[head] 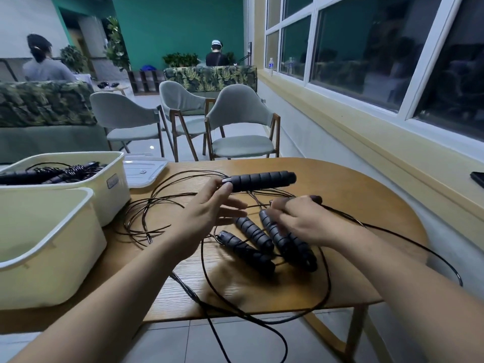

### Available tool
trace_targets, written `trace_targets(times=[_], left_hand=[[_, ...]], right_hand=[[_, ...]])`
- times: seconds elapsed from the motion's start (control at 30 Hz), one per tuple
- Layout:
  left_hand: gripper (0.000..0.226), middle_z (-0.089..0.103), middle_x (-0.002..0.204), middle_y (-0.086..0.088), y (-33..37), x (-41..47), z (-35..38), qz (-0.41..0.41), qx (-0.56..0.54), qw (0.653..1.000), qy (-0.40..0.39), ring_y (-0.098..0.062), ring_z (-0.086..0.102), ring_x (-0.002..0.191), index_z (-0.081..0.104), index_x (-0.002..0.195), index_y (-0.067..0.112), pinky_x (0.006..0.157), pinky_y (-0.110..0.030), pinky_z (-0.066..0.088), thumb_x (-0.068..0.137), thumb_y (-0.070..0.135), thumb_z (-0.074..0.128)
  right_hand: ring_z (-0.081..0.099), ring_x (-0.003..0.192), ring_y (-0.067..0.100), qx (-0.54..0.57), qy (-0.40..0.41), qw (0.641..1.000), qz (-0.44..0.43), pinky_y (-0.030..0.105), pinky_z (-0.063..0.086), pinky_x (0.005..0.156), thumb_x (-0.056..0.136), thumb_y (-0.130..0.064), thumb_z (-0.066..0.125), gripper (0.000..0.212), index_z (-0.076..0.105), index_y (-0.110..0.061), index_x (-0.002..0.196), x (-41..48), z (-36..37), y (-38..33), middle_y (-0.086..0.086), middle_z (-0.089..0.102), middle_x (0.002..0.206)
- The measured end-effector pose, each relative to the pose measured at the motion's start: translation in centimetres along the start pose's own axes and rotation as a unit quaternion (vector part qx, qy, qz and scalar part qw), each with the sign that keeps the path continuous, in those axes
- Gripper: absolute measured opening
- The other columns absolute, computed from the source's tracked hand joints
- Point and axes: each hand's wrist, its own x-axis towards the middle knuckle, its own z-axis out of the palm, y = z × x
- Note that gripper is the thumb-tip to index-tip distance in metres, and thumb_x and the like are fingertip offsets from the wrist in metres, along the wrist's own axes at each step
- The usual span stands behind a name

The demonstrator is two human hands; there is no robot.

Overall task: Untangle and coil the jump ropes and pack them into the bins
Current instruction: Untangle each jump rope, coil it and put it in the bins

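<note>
My left hand (pixel 209 209) pinches the near end of a black foam jump-rope handle (pixel 262 180) and holds it level above the wooden table (pixel 353 184). My right hand (pixel 301 221) is curled round another black handle (pixel 315 198) and its thin cord. Three more black handles (pixel 251 248) lie side by side under my hands. Thin black cords (pixel 157 205) loop in a tangle over the table, and some hang over the front edge. An empty cream bin (pixel 49 247) stands at the near left. Behind it a second cream bin (pixel 115 179) holds coiled ropes.
A white bin lid (pixel 144 170) lies behind the far bin. Three pale chairs (pixel 241 127) stand past the table. A yellow sill (pixel 392 153) runs along the right under the windows, with a dark phone (pixel 478 178) on it. Two people sit far back.
</note>
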Motion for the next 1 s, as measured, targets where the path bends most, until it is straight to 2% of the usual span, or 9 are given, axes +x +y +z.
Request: trace_targets(times=[0.13, 0.27, 0.37, 0.43, 0.6, 0.7, 0.83, 0.93, 1.0], left_hand=[[0.028, 0.072, 0.1, -0.018, -0.5, 0.2, 0.3, -0.014, -0.032, 0.998, 0.047, -0.035, 0.069, 0.083, 0.056, 0.124, 0.018, 0.065, -0.036, 0.052, 0.11, 0.041, 0.051], [0.021, 0.072, 0.104, -0.012, -0.3, 0.4, 0.5, -0.05, -0.093, 0.987, 0.125, -0.02, 0.071, 0.081, 0.065, 0.115, 0.013, 0.058, -0.024, 0.049, 0.108, 0.03, 0.055], [0.021, 0.075, 0.103, -0.008, 0.4, 0.4, 0.2, -0.062, -0.15, 0.977, 0.137, -0.016, 0.073, 0.077, 0.066, 0.12, 0.011, 0.062, -0.024, 0.047, 0.106, 0.024, 0.058], [0.016, 0.073, 0.098, -0.003, 0.8, 0.3, -0.5, -0.047, -0.139, 0.978, 0.147, -0.012, 0.07, 0.073, 0.067, 0.115, 0.015, 0.061, -0.023, 0.045, 0.103, 0.025, 0.064], [0.018, 0.07, 0.092, 0.004, 2.0, 0.2, -2.0, -0.016, -0.174, 0.976, 0.134, -0.008, 0.063, 0.072, 0.067, 0.116, 0.021, 0.061, -0.021, 0.04, 0.098, 0.022, 0.069], [0.018, 0.062, 0.081, 0.001, 2.7, -0.2, -2.4, -0.003, -0.178, 0.982, 0.066, -0.011, 0.051, 0.063, 0.065, 0.119, 0.018, 0.051, -0.019, 0.032, 0.101, 0.015, 0.062], [0.023, 0.05, 0.072, 0.002, 2.9, -1.1, -2.7, 0.009, -0.054, 0.995, -0.082, -0.008, 0.039, 0.057, 0.068, 0.12, 0.012, 0.049, -0.018, 0.028, 0.097, 0.015, 0.069], [0.022, 0.053, 0.078, 0.0, 3.1, -1.5, -2.5, 0.02, 0.049, 0.987, -0.151, -0.009, 0.042, 0.063, 0.07, 0.116, 0.01, 0.053, -0.019, 0.031, 0.097, 0.019, 0.069], [0.015, 0.059, 0.08, 0.001, 3.3, -1.7, -1.9, 0.025, 0.098, 0.981, -0.167, -0.007, 0.049, 0.066, 0.074, 0.113, 0.012, 0.057, -0.019, 0.037, 0.099, 0.017, 0.069]], right_hand=[[0.068, 0.085, 0.008, 0.023, -0.095, 0.995, -0.027, 0.037, 0.056, 0.076, 0.09, -0.074, 0.068, 0.044, 0.078, -0.032, 0.096, -1.7, -0.7, -2.8, -0.006, 0.073, 0.091], [0.061, 0.07, 0.018, 0.115, -0.14, 0.983, -0.04, 0.042, 0.05, 0.072, 0.1, -0.049, 0.072, 0.031, 0.074, -0.019, 0.095, -1.8, -1.1, -2.8, 0.0, 0.067, 0.075], [0.055, 0.066, 0.027, 0.262, -0.096, 0.96, -0.026, 0.044, 0.049, 0.075, 0.11, -0.039, 0.058, 0.031, 0.071, -0.012, 0.102, -2.1, -1.0, -1.8, 0.01, 0.059, 0.07], [0.054, 0.064, 0.022, 0.32, -0.034, 0.947, -0.014, 0.039, 0.048, 0.071, 0.111, -0.034, 0.056, 0.031, 0.072, -0.009, 0.102, -2.2, -1.3, -1.6, 0.007, 0.058, 0.068], [0.059, 0.065, 0.015, 0.253, 0.071, 0.965, 0.006, 0.043, 0.054, 0.078, 0.109, -0.036, 0.061, 0.026, 0.076, -0.018, 0.098, -2.4, -1.6, -1.6, 0.001, 0.064, 0.069], [0.059, 0.067, 0.017, 0.263, 0.099, 0.958, 0.049, 0.044, 0.053, 0.076, 0.11, -0.029, 0.059, 0.013, 0.072, -0.024, 0.111, -2.1, -1.3, -1.5, 0.0, 0.064, 0.069], [0.055, 0.072, 0.019, 0.523, 0.003, 0.85, 0.064, 0.031, 0.047, 0.065, 0.114, -0.017, 0.042, 0.033, 0.057, 0.0, 0.137, -1.9, -2.2, -1.5, 0.012, 0.057, 0.085], [0.058, 0.084, 0.025, 0.542, -0.124, 0.828, 0.076, 0.035, 0.051, 0.074, 0.112, -0.046, 0.042, 0.054, 0.06, -0.001, 0.136, -2.4, -3.0, -1.4, 0.02, 0.057, 0.106], [0.061, 0.092, 0.029, 0.523, -0.222, 0.819, 0.083, 0.041, 0.052, 0.084, 0.106, -0.066, 0.043, 0.067, 0.058, -0.009, 0.137, -2.9, -3.2, -1.4, 0.021, 0.062, 0.108]])
